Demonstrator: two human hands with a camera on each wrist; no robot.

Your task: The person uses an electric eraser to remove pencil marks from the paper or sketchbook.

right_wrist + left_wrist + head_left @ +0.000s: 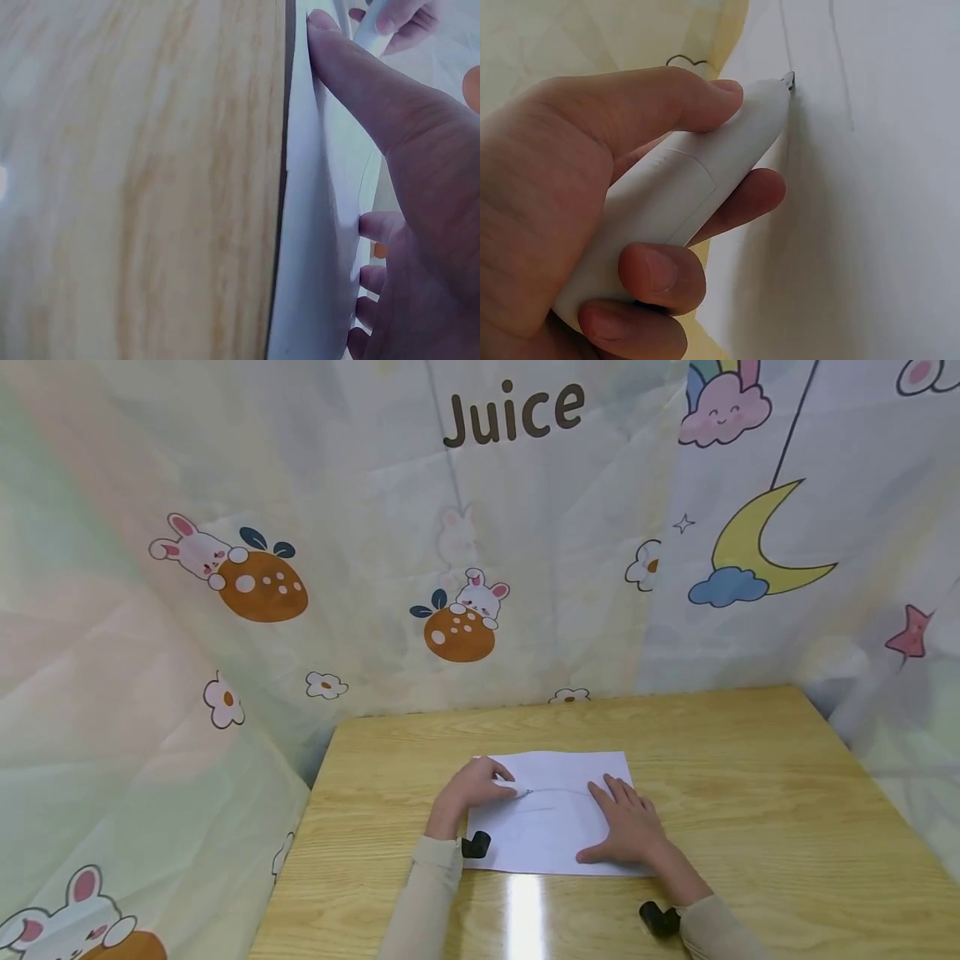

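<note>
My left hand (475, 783) grips a thick white pen-shaped tool (679, 187), with the thumb along one side and the fingers curled round the other. Its small dark metal tip (789, 80) meets a sheet of white paper (551, 843) at the end of a thin line. Two faint lines, one curved (562, 790) and one shorter (536, 810), run across the sheet; whether they are drawn or cut, I cannot tell. On the paper's right part rests my right hand (630, 822), fingers spread and thumb near the front edge.
Under the paper is a light wooden table (390, 827). Printed cloth (360, 527) hangs behind and on both sides. Black wrist camera mounts (477, 845) sit at both wrists, the left one over the paper's near left corner. Light glares on the table in front.
</note>
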